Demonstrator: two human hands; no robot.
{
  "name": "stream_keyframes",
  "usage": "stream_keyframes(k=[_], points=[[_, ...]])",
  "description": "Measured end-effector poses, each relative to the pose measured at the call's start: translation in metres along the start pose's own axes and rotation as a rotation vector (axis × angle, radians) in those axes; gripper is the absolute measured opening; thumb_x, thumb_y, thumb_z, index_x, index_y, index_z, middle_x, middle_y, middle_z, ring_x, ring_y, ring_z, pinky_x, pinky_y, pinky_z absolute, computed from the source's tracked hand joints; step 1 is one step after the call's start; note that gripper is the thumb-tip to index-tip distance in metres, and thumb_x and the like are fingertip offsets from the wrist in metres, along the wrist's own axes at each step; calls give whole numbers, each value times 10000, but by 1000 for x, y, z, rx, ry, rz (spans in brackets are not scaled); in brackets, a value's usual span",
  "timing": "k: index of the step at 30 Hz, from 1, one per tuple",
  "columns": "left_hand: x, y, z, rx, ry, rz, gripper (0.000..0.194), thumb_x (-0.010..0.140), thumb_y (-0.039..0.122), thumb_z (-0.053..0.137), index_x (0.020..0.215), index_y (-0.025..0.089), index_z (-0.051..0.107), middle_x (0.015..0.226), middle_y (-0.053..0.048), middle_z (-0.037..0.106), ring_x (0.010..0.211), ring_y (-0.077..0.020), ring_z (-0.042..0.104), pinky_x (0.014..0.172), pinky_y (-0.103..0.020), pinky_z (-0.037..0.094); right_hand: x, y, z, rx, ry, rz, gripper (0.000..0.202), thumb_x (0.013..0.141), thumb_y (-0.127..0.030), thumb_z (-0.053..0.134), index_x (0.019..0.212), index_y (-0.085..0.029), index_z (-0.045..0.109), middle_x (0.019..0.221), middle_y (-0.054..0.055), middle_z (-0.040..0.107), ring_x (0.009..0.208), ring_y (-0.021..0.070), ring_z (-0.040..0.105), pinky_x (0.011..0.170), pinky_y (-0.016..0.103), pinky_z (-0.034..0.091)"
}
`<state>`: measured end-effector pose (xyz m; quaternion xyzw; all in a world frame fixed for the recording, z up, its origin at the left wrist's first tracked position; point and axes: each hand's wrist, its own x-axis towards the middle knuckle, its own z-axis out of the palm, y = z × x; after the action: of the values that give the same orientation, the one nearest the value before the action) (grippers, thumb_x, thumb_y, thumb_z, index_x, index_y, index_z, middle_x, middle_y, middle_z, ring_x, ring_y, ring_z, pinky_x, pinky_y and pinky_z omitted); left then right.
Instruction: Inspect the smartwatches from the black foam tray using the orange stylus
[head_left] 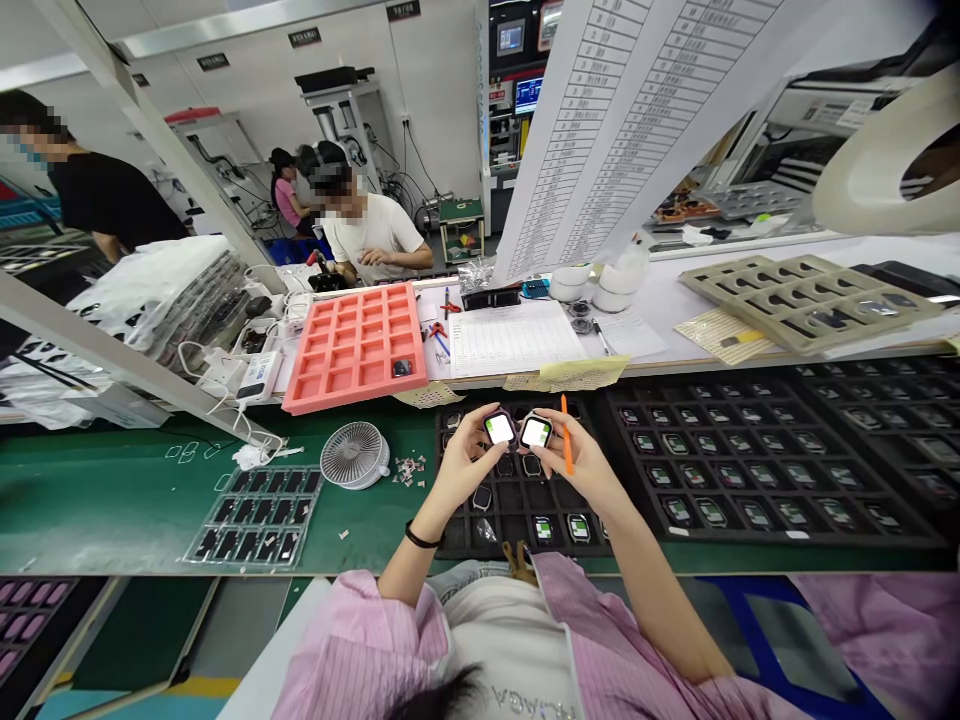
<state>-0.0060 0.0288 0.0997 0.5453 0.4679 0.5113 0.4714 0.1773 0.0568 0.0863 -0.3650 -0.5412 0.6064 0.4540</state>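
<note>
My left hand (474, 452) grips a smartwatch body (499, 428) with its screen lit white and green. Beside it, my right hand (564, 450) holds a second lit smartwatch body (535, 432). The two watches are side by side, screens facing me. An orange stick-like tool (567, 436) also sits in my right hand, pointing upward between the fingers. Both hands are above a black compartment tray (504, 510), where more watch bodies lie, some with lit screens. The hands partly hide the tray's upper part.
Right of my hands lie large black trays (724, 540) of watch bodies. To the left are a small fan (354, 455), scattered bits and a clear tray (255, 515) of black pieces. A pink tray (352, 345) and paper sheets (514, 338) rest on the shelf. People work beyond.
</note>
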Motion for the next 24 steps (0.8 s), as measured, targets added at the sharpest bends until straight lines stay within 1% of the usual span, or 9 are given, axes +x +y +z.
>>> stream_keyframes(k=[2,4,9,13,16,19,20,22,24], points=[[0,1,1,-24,16,-3,501,821,362,658,1272,192,517,1200,-114,580,816,-129,585,682,-238,513,-1,-4,1,-12,6,9,431,777,-360,710,1166,-266,552,1111,82,597,563,101,548,453,263,474],[1,3,2,-49,35,-13,441,836,398,632,1215,185,558,1132,-102,608,739,-107,573,649,-232,516,-1,-6,2,-4,33,12,390,791,-378,695,1142,-258,573,1044,64,615,508,81,508,441,259,459],[1,8,3,-36,85,-36,364,843,466,600,1038,162,644,878,-61,640,622,-89,514,491,-185,430,0,-4,4,40,119,5,306,815,-419,665,1060,-238,626,895,45,623,577,139,613,390,225,378],[2,6,3,-2,85,-33,336,832,475,611,896,146,645,779,-34,616,625,-94,509,512,-192,417,1,-5,6,42,139,4,273,822,-434,655,999,-228,627,808,24,627,520,126,592,371,218,334],[2,3,3,15,47,-17,309,828,437,630,908,139,643,813,-39,623,673,-101,531,569,-199,430,1,-7,7,32,137,26,292,793,-433,684,992,-228,624,810,14,625,494,101,543,370,218,344],[1,1,1,10,-9,-19,324,833,388,637,1054,151,625,983,-73,637,779,-122,574,651,-215,466,0,-10,7,27,107,48,342,762,-410,715,1039,-235,617,870,14,634,462,61,441,390,227,390],[1,0,0,5,-29,-20,352,832,375,641,1106,157,606,1049,-85,630,813,-130,585,670,-222,475,0,-11,7,23,92,50,366,752,-398,725,1061,-239,612,903,19,635,473,60,436,398,230,403],[0,-2,-1,5,-58,-19,420,820,352,658,1185,170,564,1137,-101,610,862,-146,596,679,-226,480,1,-10,6,15,65,45,419,727,-374,745,1098,-247,596,975,37,629,541,84,500,409,230,414],[0,-4,-2,23,-65,-14,468,801,332,681,1219,177,537,1161,-104,600,883,-153,596,652,-214,470,2,-7,5,14,43,36,459,714,-360,754,1124,-253,579,1024,57,622,660,137,586,425,233,428]])
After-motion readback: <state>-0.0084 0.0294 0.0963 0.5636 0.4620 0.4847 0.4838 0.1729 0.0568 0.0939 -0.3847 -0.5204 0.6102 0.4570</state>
